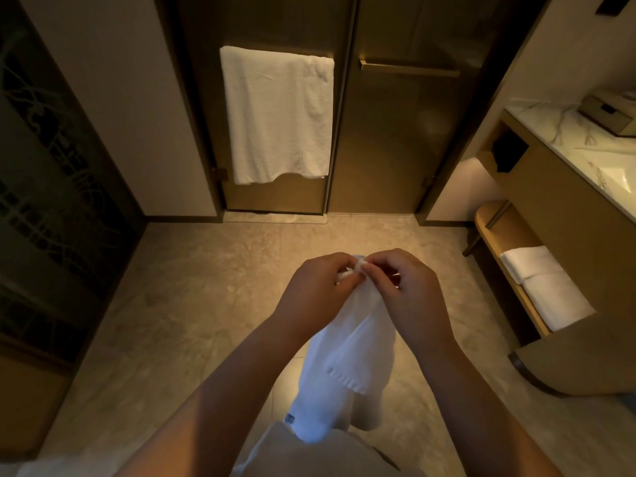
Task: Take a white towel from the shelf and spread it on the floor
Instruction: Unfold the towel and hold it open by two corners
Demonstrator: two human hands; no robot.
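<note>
A white towel hangs bunched in the air in front of me, above the marble floor. My left hand and my right hand are close together, each pinching the towel's top edge with the fingertips. The towel's lower end drops toward my body. On the right, the low shelf under the vanity holds two folded white towels.
Another white towel hangs on a bar on the glass door straight ahead. A second door with a bare handle bar stands beside it. The vanity counter with a tissue box is at right. A dark patterned panel lines the left.
</note>
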